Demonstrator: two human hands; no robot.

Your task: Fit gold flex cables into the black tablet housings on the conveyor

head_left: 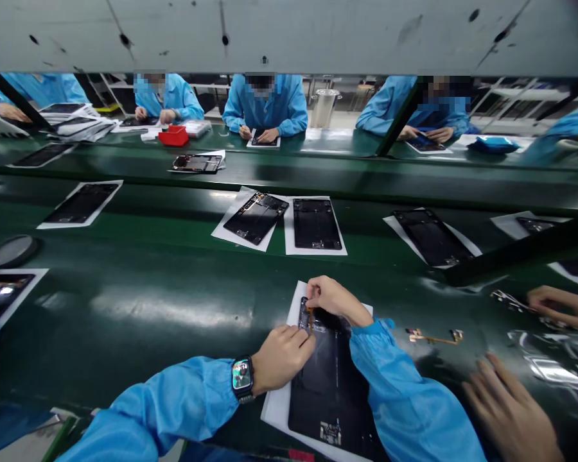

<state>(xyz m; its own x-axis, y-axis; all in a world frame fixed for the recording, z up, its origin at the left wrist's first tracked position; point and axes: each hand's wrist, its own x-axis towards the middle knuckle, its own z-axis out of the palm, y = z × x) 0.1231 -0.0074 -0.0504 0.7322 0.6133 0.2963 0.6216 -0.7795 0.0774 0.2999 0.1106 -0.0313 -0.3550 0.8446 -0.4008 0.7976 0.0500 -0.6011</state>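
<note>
A black tablet body [330,385] lies open-side up on a white sheet [277,407] right in front of me on the dark green belt. My left hand [282,359], with a watch [242,377] on the wrist, rests on the tablet's upper left edge, fingers curled against it. My right hand [330,298] pinches a small orange flex part [311,312] at the tablet's top left corner. Both sleeves are blue.
Two more tablet bodies [256,217] [316,223] lie on sheets farther up the belt, another [431,236] to the right. A loose flex cable [433,337] lies right of my tablet. A neighbour's hands [510,404] [556,307] work at the right. Several people in blue sit across.
</note>
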